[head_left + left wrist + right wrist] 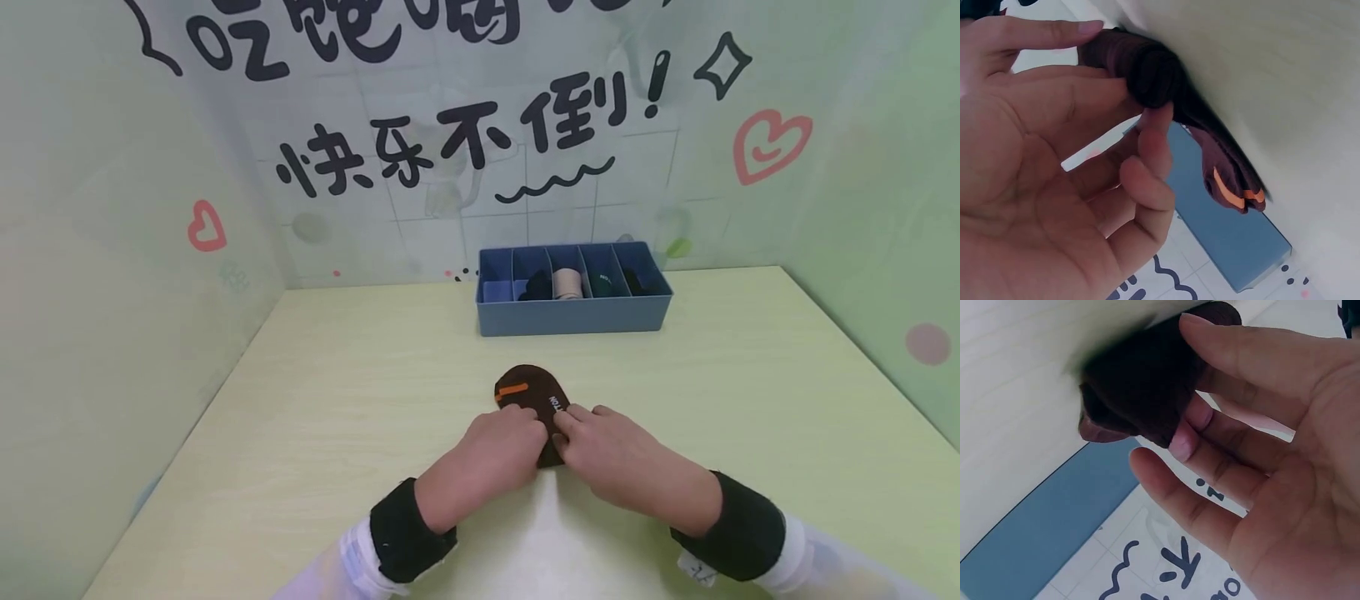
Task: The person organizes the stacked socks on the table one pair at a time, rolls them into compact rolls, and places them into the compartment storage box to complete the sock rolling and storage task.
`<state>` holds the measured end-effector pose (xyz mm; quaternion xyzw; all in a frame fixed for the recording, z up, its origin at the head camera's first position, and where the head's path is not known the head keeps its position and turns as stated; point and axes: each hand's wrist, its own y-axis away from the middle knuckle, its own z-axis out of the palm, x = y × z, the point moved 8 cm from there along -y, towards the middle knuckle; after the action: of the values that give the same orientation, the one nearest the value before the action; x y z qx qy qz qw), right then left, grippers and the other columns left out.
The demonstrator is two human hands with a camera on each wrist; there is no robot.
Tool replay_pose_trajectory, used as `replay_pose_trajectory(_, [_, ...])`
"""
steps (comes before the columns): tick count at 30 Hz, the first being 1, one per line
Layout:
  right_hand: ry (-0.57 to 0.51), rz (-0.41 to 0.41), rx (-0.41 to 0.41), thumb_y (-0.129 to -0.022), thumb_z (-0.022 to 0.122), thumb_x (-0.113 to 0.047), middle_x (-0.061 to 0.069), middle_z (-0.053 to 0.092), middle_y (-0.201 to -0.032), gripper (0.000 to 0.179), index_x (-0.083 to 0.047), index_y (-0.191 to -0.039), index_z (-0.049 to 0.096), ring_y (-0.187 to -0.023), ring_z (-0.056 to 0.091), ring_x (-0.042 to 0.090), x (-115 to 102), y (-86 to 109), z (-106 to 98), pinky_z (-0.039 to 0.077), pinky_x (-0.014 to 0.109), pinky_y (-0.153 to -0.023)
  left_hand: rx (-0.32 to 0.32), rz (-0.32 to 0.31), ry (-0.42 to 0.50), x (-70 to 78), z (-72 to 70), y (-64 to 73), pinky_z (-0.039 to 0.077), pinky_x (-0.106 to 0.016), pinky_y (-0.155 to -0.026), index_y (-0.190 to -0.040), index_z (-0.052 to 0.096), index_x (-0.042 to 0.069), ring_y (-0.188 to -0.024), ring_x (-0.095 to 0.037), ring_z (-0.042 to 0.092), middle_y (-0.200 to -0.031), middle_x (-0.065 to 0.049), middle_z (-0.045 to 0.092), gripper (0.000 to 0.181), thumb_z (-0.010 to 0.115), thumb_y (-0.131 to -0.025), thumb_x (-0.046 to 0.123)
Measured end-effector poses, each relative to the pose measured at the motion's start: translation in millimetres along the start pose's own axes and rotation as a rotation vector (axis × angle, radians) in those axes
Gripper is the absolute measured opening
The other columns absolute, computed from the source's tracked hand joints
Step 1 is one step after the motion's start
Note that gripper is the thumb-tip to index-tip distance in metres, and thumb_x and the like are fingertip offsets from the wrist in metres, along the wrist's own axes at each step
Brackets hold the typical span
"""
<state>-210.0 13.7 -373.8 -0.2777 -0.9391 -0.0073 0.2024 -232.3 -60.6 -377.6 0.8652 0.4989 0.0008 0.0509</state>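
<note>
A dark brown sock [531,392] with orange stripes and white lettering lies on the table between both hands. My left hand [504,446] grips its near left side, thumb and fingers around a rolled-up end, as the left wrist view shows on the sock [1155,75]. The orange-striped end stretches away from that roll. From the other side my right hand [611,450] pinches the sock [1141,381] between thumb and curled fingers, with one lower finger standing off it. In the head view the hands cover part of the near end.
Behind the sock, a blue divided box [573,318] stands near the back wall. Its compartments hold a pale pink roll [567,282], a dark green rolled piece [602,285] and black bundles [537,285]. Printed sheeting encloses the pale wooden table [360,367] at the back and sides.
</note>
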Motion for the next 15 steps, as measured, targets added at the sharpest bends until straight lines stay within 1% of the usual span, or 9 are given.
replay_pose_trajectory(4, [-0.004, -0.01, 0.009, -0.088, 0.084, -0.017, 0.004, 0.06, -0.096, 0.018, -0.01, -0.104, 0.078, -0.088, 0.053, 0.019, 2.0, -1.3, 3.1, 0.046, 0.03, -0.067, -0.031, 0.016, 0.0, 2.0, -2.1, 2.2, 0.049, -0.032, -0.053, -0.089, 0.073, 0.014, -0.073, -0.016, 0.06, -0.08, 0.0, 0.066, 0.006, 0.074, -0.095, 0.013])
replay_pose_trajectory(6, [-0.019, -0.007, 0.006, -0.088, 0.085, -0.018, 0.003, 0.061, -0.097, 0.019, -0.011, -0.105, 0.078, -0.089, 0.054, 0.02, 3.8, -2.1, 5.0, 0.047, 0.031, -0.068, -0.05, 0.018, -0.006, 4.4, -3.3, 3.8, 0.048, -0.032, -0.053, -0.093, 0.073, 0.015, -0.071, -0.015, 0.059, -0.08, 0.001, 0.067, 0.004, 0.072, -0.097, 0.015])
replay_pose_trajectory(7, [-0.026, -0.004, 0.005, -0.089, 0.084, -0.017, 0.003, 0.061, -0.098, 0.019, -0.012, -0.106, 0.078, -0.09, 0.054, 0.02, 5.0, -2.5, 5.8, 0.048, 0.031, -0.068, -0.06, 0.02, -0.016, 6.0, -3.5, 4.8, 0.049, -0.032, -0.055, -0.097, 0.074, 0.016, -0.073, -0.015, 0.06, -0.083, 0.001, 0.068, 0.003, 0.071, -0.097, 0.017])
replay_pose_trajectory(11, [-0.069, 0.007, 0.006, -0.089, 0.084, -0.015, 0.003, 0.061, -0.099, 0.018, -0.013, -0.107, 0.079, -0.092, 0.055, 0.02, 9.4, -3.7, 9.9, 0.049, 0.032, -0.069, -0.101, 0.053, -0.054, 16.7, -2.8, 11.4, 0.056, -0.034, -0.066, -0.112, 0.077, 0.018, -0.089, -0.018, 0.066, -0.106, 0.002, 0.074, 0.015, 0.069, -0.1, 0.023])
replay_pose_trajectory(13, [-0.08, 0.008, 0.015, -0.088, 0.084, -0.013, 0.002, 0.062, -0.1, 0.02, -0.014, -0.108, 0.079, -0.094, 0.056, 0.02, 11.0, -4.2, 11.7, 0.049, 0.032, -0.068, -0.128, 0.07, -0.077, 22.8, -1.1, 15.1, 0.059, -0.034, -0.074, -0.123, 0.076, 0.016, -0.103, -0.019, 0.069, -0.122, 0.001, 0.074, 0.026, 0.068, -0.101, 0.026])
replay_pose_trajectory(15, [-0.095, 0.005, 0.025, -0.087, 0.085, -0.011, 0.002, 0.063, -0.101, 0.023, -0.014, -0.109, 0.079, -0.094, 0.057, 0.019, 12.0, -4.2, 13.4, 0.049, 0.031, -0.069, -0.156, 0.079, -0.09, 27.6, 1.2, 18.0, 0.061, -0.034, -0.081, -0.133, 0.073, 0.013, -0.116, -0.019, 0.07, -0.136, -0.001, 0.071, 0.035, 0.066, -0.102, 0.028])
